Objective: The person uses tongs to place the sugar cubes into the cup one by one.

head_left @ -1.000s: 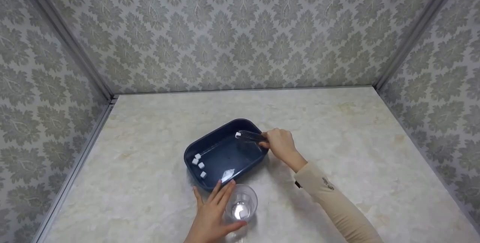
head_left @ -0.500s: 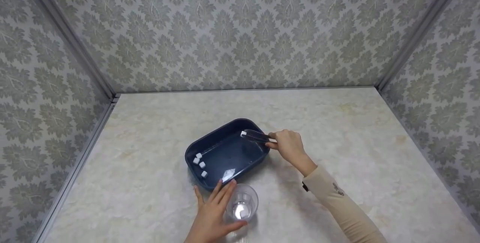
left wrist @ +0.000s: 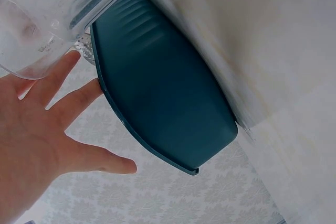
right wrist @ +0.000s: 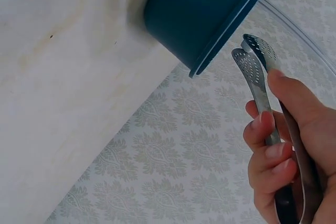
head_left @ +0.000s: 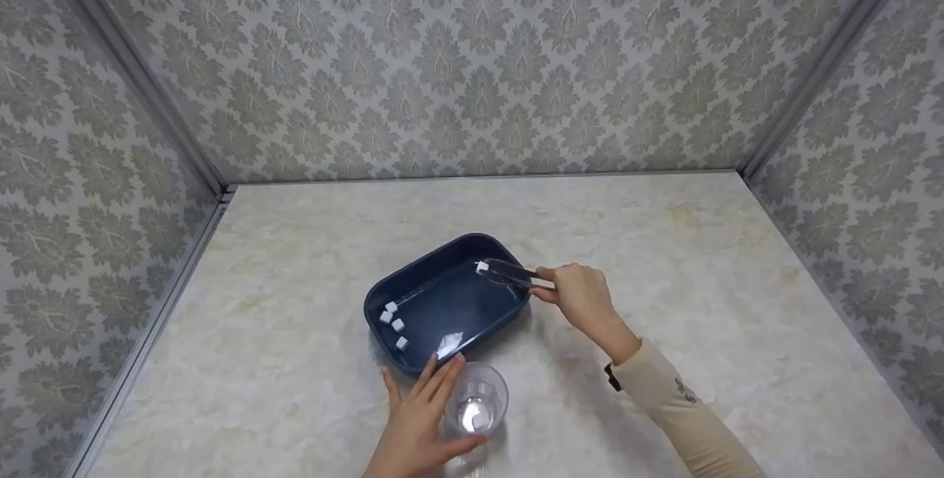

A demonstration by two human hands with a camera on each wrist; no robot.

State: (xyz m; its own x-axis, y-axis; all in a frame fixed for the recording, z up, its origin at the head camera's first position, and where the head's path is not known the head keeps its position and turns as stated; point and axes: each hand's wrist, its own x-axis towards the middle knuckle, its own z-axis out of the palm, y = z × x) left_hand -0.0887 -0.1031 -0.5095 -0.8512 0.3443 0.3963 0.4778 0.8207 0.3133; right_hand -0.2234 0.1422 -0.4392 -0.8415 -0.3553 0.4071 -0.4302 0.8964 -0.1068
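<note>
My right hand (head_left: 582, 297) grips a pair of metal tongs (right wrist: 258, 80) with perforated ends. A small white cube (head_left: 482, 267) sits at the tongs' tips, over the far right part of a dark blue basin (head_left: 376, 290). Several more white cubes (head_left: 398, 325) lie at the basin's left end. My left hand (head_left: 419, 419) has its fingers spread straight, thumb and index finger on either side of a clear cup (head_left: 495, 400). In the left wrist view, one fingertip meets the basin's rim (left wrist: 107, 95). Liquid or a cube inside the cup cannot be made out.
The basin and cup stand close together on a pale marbled table (head_left: 664, 257). Patterned wall panels (head_left: 479, 57) enclose the table at the back and both sides.
My right hand has drawn a little to the right and nearer, taking the tongs and the cube along. The left hand, cup and basin stay in place.
</note>
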